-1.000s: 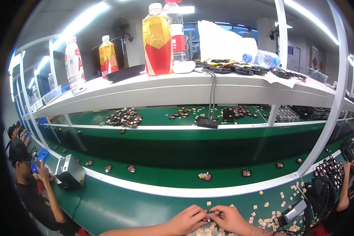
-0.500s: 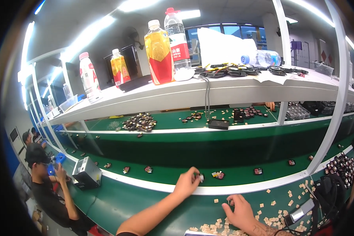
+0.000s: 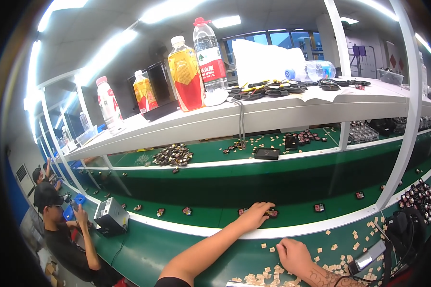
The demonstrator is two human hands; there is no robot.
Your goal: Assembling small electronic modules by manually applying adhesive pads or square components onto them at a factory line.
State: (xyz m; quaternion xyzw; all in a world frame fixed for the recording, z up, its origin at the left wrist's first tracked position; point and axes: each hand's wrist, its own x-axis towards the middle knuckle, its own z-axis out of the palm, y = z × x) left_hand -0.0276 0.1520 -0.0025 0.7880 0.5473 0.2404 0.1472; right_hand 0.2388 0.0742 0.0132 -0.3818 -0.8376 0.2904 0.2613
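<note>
My left hand (image 3: 255,218) reaches over the white rail onto the green belt. Its bent fingers close on a small dark part with red and tan bits (image 3: 272,212), which they partly cover. Just left of that hand, another small dark red part (image 3: 243,211) lies on the belt. Closer to me, my right hand (image 3: 294,257) is curled over the green bench, and whatever its fingers hold is hidden. Small tan square pieces (image 3: 334,247) are scattered around it.
Similar parts (image 3: 187,210) are spaced along the belt. A silver device (image 3: 368,256) with cables and a heap of dark parts (image 3: 419,201) are on the right. A grey box (image 3: 111,216) stands left, beside a seated person (image 3: 57,234). Bottles (image 3: 184,74) stand on the shelf above.
My left hand has moved right, from a pinched whitish piece onto the dark part. A dark red part now shows left of it. The right hand's fingers have curled in more.
</note>
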